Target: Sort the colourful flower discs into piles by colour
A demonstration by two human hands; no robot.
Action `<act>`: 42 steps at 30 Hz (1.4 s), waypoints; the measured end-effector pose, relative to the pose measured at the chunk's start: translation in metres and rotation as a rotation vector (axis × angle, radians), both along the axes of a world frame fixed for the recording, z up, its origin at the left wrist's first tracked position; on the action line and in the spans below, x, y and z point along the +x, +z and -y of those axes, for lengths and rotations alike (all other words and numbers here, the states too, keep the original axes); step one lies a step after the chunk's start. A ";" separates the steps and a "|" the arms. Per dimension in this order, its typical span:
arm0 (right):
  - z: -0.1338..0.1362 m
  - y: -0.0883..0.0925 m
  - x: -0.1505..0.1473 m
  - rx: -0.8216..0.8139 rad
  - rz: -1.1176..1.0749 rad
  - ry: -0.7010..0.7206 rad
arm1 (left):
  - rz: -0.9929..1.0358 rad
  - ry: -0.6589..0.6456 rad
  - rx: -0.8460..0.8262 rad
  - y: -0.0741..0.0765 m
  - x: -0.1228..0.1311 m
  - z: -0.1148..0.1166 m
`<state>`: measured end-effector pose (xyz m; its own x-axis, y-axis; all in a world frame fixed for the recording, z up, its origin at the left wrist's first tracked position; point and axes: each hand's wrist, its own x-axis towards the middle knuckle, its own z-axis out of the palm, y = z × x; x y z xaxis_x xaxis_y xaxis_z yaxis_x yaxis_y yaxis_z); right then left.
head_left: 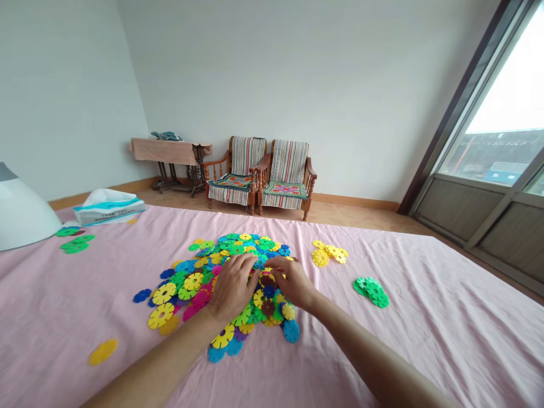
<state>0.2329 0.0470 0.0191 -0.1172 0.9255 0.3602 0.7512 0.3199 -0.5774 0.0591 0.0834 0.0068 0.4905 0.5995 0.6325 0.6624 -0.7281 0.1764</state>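
A heap of plastic snowflake discs in yellow, green, blue, pink and brown is spread over the pink cloth. Over the heap's middle lies my left hand, back up, its fingers reaching forward and the thumb apart; I see nothing held in it. My right hand comes in from the other side, fingers bent toward the left hand and thumb apart. Its fingertips are at the discs, close to a brown disc. Discs beneath both palms are hidden.
Apart from the heap lie yellow discs, green discs, more green discs and a lone yellow disc. A tissue box and a white rounded object stand at left. Two wooden chairs are beyond the table.
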 end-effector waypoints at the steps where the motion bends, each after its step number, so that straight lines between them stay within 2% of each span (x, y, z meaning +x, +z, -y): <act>1: -0.005 -0.001 0.006 -0.007 0.030 -0.105 | -0.006 -0.002 0.002 -0.001 0.000 0.000; 3: -0.015 -0.006 0.021 -0.028 0.087 -0.270 | -0.020 -0.005 0.002 -0.003 0.000 -0.001; 6: -0.026 -0.015 0.039 -0.051 0.139 -0.362 | -0.038 -0.003 -0.013 -0.005 0.000 -0.001; 11: -0.034 -0.026 0.049 -0.090 0.179 -0.376 | -0.036 0.005 -0.027 -0.005 0.000 -0.001; 18: -0.045 -0.026 0.049 -0.119 0.144 -0.417 | -0.040 0.018 -0.032 -0.005 0.000 -0.001; 26: -0.046 -0.028 0.049 -0.086 0.017 -0.470 | -0.046 0.018 -0.033 -0.005 0.001 -0.002; 36: -0.055 -0.027 0.130 -0.099 -0.142 -0.825 | -0.025 0.007 -0.025 -0.007 0.000 -0.002; 42: -0.051 -0.030 0.139 -0.094 -0.170 -0.891 | -0.030 0.006 -0.021 -0.006 0.000 -0.002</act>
